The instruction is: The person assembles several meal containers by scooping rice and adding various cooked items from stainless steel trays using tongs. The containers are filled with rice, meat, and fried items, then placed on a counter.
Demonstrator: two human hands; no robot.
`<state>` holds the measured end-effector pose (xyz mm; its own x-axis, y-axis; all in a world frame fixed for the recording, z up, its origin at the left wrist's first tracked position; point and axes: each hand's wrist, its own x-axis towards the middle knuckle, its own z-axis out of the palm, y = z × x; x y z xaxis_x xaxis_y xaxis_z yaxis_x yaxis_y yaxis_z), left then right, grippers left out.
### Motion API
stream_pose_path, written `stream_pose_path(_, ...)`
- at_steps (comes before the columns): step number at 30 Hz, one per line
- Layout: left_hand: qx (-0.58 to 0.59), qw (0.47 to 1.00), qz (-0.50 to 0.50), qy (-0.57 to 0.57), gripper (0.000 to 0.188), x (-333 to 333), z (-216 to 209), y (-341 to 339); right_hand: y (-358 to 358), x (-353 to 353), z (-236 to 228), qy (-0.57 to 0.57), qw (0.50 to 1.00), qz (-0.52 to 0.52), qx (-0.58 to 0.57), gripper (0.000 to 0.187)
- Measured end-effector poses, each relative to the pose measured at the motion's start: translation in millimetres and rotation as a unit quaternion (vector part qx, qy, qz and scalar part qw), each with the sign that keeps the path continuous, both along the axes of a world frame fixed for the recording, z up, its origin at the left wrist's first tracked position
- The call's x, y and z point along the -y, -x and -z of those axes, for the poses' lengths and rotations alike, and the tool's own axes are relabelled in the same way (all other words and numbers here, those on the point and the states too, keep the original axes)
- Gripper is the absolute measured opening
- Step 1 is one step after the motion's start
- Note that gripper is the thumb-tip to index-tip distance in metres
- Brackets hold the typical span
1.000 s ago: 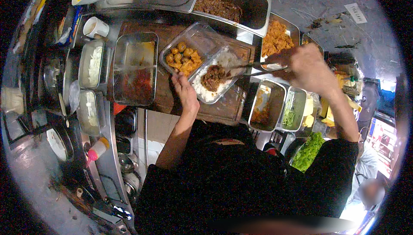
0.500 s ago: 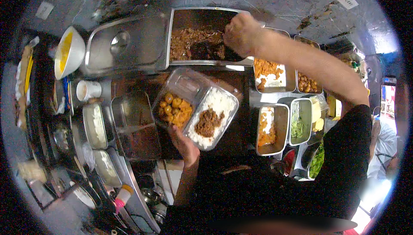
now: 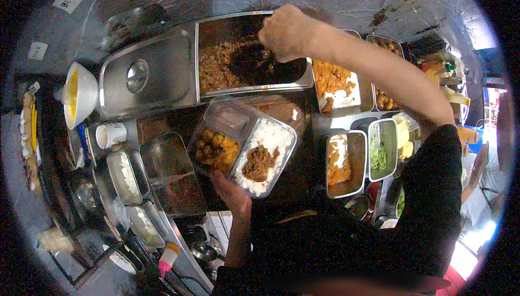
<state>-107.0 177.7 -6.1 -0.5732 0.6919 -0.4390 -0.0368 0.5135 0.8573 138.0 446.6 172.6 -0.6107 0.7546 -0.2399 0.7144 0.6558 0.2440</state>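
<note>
My left hand (image 3: 232, 192) grips a clear plastic meal box (image 3: 230, 116) by its near left edge. White rice (image 3: 266, 132) fills one side of the box, with brown minced meat (image 3: 261, 164) on top. Round browned balls in orange sauce (image 3: 210, 147) sit in another compartment. My right hand (image 3: 287, 34) is closed in a fist above a deep steel pan (image 3: 254, 90) of minced meat (image 3: 222, 65). Whatever it grips is hidden behind the fist and the dark of the pan.
A lidded steel pan (image 3: 116, 84) and a white bowl (image 3: 86, 106) stand to the left. Containers of orange food (image 3: 338, 172), shredded green vegetable (image 3: 382, 154) and brown balls (image 3: 385, 101) are on the right. A pink-tipped squeeze bottle (image 3: 169, 258) lies lower left.
My right hand has shifted slightly left and up over the minced meat pan. The meal box stays in my left hand, a little lower left. The whole view has tilted slightly.
</note>
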Motion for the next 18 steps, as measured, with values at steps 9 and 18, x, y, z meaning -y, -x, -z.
stream_pose_path(9, 0.261, 0.957, -0.034, -0.118, 0.053, -9.3, -4.7, -2.0, 2.4, 18.4, 23.0, 0.000, 0.998, 0.059, -0.018, 0.016)
stream_pose_path(18, 0.280, 0.942, 0.000, -0.183, 0.052, -14.7, 2.1, -2.6, -36.2, 35.9, -32.2, -0.060, 0.992, 0.103, -0.047, 0.023)
